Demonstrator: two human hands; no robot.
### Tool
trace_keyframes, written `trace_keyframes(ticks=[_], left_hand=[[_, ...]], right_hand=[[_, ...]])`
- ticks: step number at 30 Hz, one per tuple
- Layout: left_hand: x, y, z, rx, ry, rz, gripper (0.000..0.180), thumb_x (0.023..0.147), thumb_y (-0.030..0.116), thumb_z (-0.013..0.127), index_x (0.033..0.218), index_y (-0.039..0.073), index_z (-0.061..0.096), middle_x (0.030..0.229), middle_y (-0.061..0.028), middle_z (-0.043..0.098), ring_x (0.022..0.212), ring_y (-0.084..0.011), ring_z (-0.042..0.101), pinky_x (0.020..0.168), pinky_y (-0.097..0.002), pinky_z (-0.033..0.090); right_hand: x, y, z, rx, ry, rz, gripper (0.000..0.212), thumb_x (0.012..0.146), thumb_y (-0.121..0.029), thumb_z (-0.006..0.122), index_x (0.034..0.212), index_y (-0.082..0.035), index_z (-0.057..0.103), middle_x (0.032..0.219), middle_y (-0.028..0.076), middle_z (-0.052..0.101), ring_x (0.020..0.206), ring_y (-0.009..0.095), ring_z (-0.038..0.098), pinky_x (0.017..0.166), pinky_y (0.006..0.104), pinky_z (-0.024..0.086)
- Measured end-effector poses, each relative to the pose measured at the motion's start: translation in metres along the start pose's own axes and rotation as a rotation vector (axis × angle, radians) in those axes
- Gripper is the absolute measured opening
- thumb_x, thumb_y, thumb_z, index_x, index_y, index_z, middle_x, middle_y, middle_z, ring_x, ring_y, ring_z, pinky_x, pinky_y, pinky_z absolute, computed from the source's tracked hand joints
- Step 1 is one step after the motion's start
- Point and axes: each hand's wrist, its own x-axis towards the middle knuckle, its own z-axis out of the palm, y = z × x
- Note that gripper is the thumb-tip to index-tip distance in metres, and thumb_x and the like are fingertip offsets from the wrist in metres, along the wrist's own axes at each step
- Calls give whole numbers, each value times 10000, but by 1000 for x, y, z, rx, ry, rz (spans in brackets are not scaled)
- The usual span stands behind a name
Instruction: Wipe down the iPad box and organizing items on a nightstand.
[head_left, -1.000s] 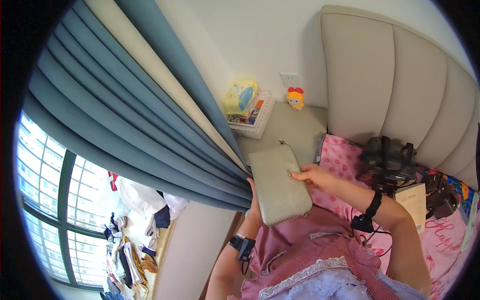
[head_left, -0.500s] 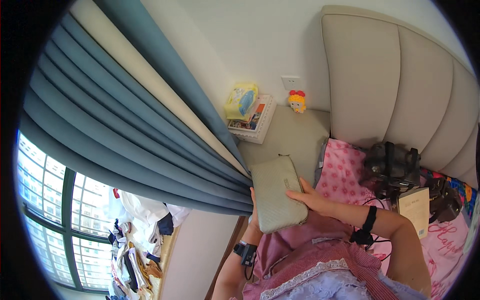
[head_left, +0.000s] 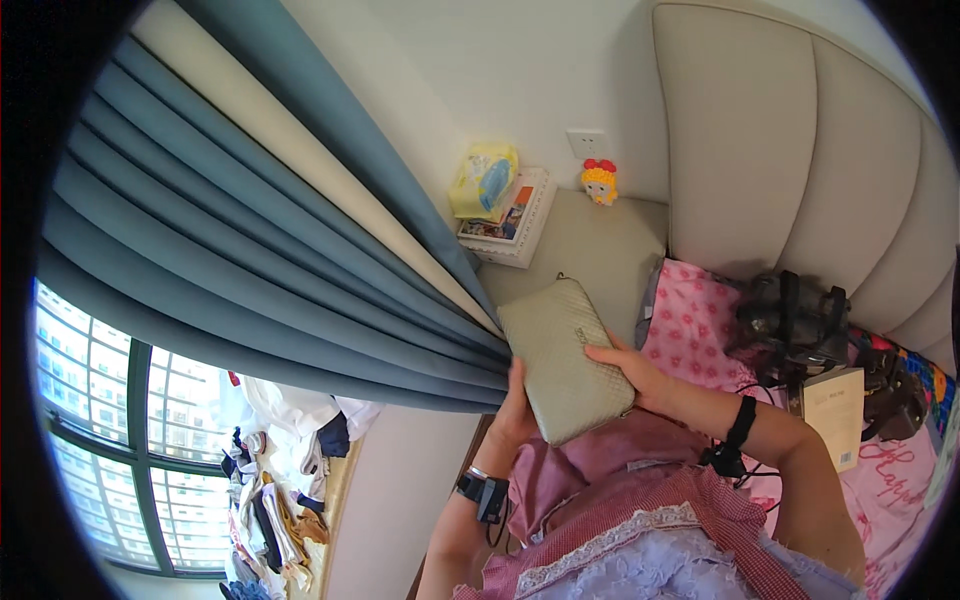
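A pale green-grey textured zip purse (head_left: 570,365) is held tilted in front of my body. My left hand (head_left: 514,408) grips its left edge, with most of its fingers hidden beneath. From the other side my right hand (head_left: 630,372) clasps the purse, its thumb lying on the upper face. A small zip tab shows at the purse's far end. Behind the purse stands a grey-green nightstand (head_left: 620,235).
On the nightstand are a white box (head_left: 535,220), a yellow wipes pack (head_left: 483,182) and a yellow-haired figure (head_left: 600,182). A dark handbag (head_left: 790,325) and a cream book (head_left: 833,415) lie on the pink bedding. Blue curtains (head_left: 270,280) hang at left; clothes (head_left: 290,450) crowd the windowsill.
The purse has turned and shifted slightly to the right and away from me, still between both hands. The view has tipped a little, so the nightstand and headboard sit higher.
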Motion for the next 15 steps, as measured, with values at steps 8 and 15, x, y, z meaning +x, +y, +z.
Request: trace_keyframes(ticks=[8,15], left_hand=[[10,-10,-13,-190,-3,180,481,894,111,618,1333,-64,528,1271,-186,633,1179,-330,607,1079,-437,454],[2,12,-30,-249,-36,272,536,886,118,591,1381,-53,480,1338,-204,596,1216,-371,584,1106,-490,428]], right_hand=[[12,-2,-21,-40,215,-259,323,919,-132,706,1177,-112,514,1165,68,607,1053,175,592,881,324,506],[-6,-66,-22,-414,385,-624,408,896,-47,690,1225,-161,477,1173,73,594,1032,170,592,871,306,501]])
